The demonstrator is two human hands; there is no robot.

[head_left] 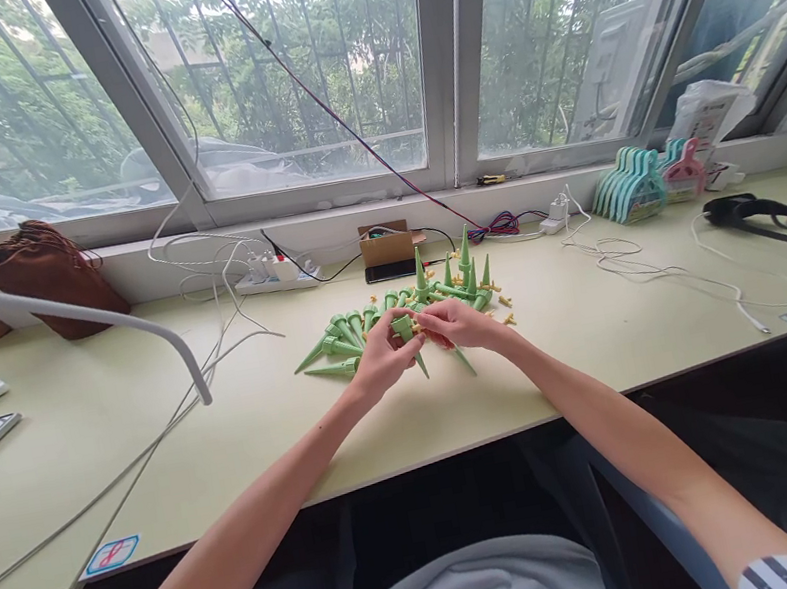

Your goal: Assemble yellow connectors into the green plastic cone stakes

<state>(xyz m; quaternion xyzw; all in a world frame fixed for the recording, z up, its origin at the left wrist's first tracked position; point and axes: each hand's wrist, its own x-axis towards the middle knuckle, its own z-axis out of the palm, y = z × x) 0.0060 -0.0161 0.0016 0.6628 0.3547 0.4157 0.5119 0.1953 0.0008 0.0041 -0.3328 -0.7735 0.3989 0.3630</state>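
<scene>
My left hand [386, 349] is closed around a green plant watering spike [403, 327], its pointed end slanting down below the thumb. A small yellow valve [417, 329] sticks out of the spike's side. Fingertips of my right hand [455, 322] meet there in a pinch on the yellow valve, partly hidden. Under the right hand some red shows, too covered to name. Just beyond both hands lies a pile of green spikes [343, 329], several standing point up on the right. Loose yellow valves [505, 300] are scattered beside them.
Behind the pile are a small cardboard box [386, 247] and a dark phone [390, 273]. A power strip [278, 276] with cables stands left of them. White cables [663, 267] run over the right side. A white lamp arm [139, 319] reaches in from the left.
</scene>
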